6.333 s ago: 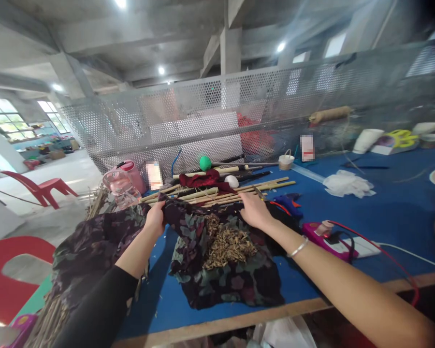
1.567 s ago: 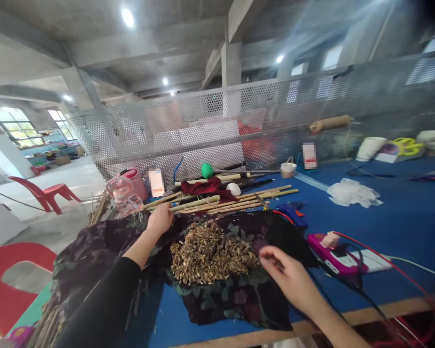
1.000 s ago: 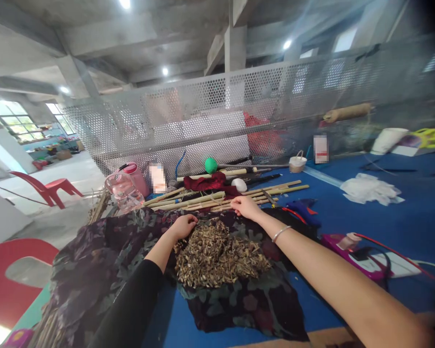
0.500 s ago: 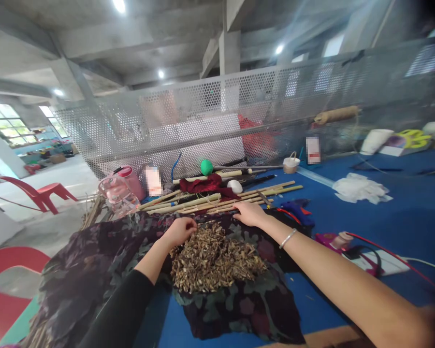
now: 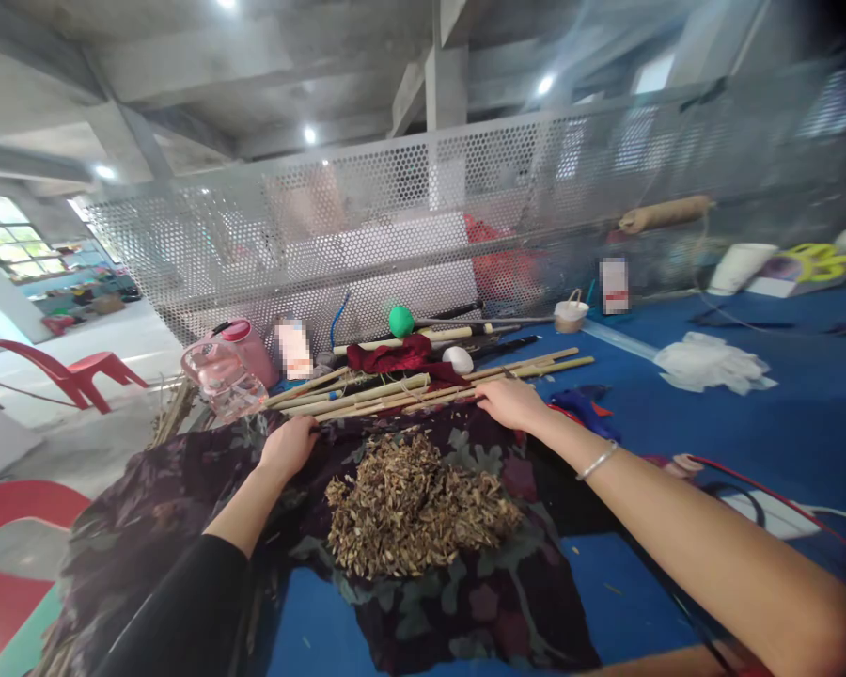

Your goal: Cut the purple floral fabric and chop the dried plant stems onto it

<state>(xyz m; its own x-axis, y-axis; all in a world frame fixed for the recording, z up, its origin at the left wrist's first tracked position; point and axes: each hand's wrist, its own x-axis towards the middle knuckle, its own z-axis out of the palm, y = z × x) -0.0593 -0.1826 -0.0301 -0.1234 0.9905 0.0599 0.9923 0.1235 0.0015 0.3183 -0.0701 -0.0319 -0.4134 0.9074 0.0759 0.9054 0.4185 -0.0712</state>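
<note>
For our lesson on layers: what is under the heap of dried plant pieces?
The heap rests on patterned cloth, with blue tabletop showing past its edge. The part directly beneath the heap is covered, so unseen.

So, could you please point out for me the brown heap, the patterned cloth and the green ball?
Brown heap [image 5: 419, 515], head view: middle of its upper surface.
Patterned cloth [image 5: 469, 606], head view: the flap in front of the heap.
Green ball [image 5: 401, 322], head view: its middle.

Left hand [image 5: 289, 446] and right hand [image 5: 513, 404] extend forward, seemingly pinching.
</note>
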